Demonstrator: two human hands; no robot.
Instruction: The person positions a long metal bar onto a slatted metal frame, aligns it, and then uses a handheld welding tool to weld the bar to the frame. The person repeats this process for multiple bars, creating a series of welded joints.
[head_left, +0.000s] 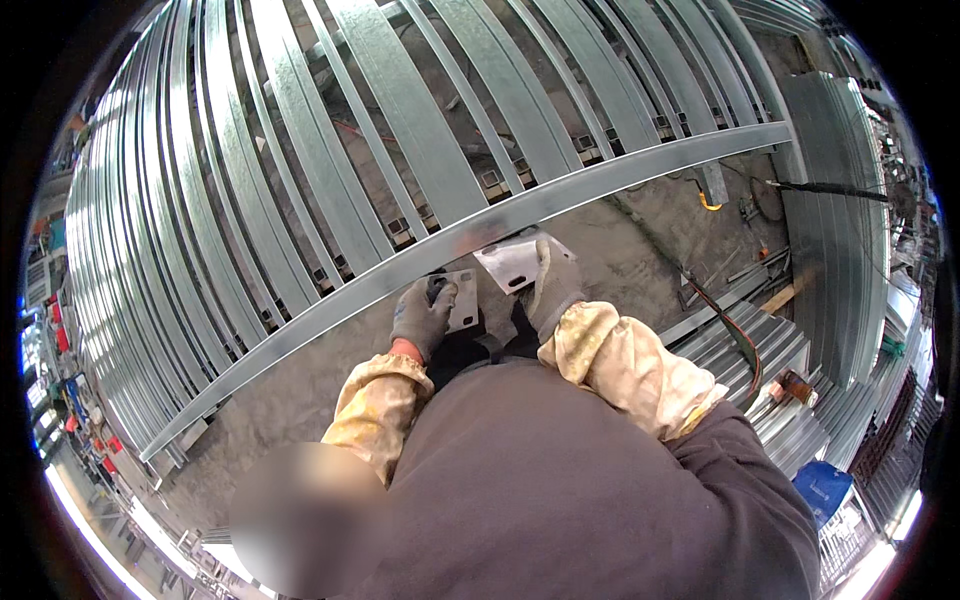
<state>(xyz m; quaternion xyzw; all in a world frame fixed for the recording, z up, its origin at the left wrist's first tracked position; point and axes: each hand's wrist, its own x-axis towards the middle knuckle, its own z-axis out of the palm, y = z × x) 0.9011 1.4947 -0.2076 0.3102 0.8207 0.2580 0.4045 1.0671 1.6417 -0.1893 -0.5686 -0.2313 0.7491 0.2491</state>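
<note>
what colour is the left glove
The left glove is mostly grey, seen best in the head view.

plates (515, 258) side by side, frame (408, 120) beyond, cable (722, 318) right

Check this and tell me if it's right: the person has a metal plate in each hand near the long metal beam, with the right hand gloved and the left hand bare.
Wrong on one point: the left hand isn't bare. The head view shows it in a grey glove, like the right hand. The plates and the long metal beam are as you said.
</note>
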